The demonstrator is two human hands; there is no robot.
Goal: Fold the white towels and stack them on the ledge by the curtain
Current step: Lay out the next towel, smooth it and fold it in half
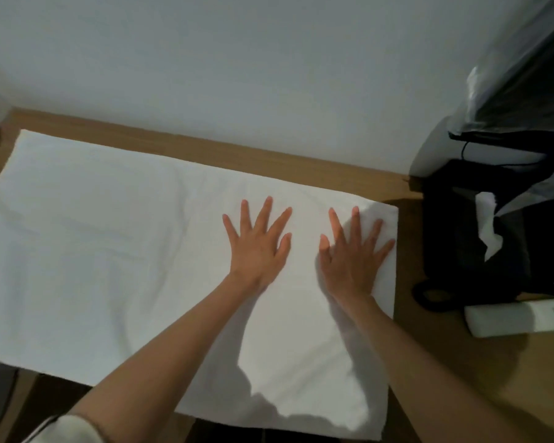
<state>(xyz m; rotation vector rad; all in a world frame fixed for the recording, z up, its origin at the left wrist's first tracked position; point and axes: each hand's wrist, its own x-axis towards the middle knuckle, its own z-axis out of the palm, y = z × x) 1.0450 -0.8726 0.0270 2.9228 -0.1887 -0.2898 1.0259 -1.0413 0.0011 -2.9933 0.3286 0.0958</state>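
White towel (109, 251) lies spread on the wooden surface (445, 378), its near edge at the front. Left grip (258, 247) and right grip (354, 255) press flat on its right half, fingers splayed, clasping nothing. Probably soft, light and limp, so best pinched at the corners.

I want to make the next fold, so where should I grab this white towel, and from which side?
Likely its two right corners, coming from the right: the white towel lies flat and long leftward, and your right hand rests by that edge.
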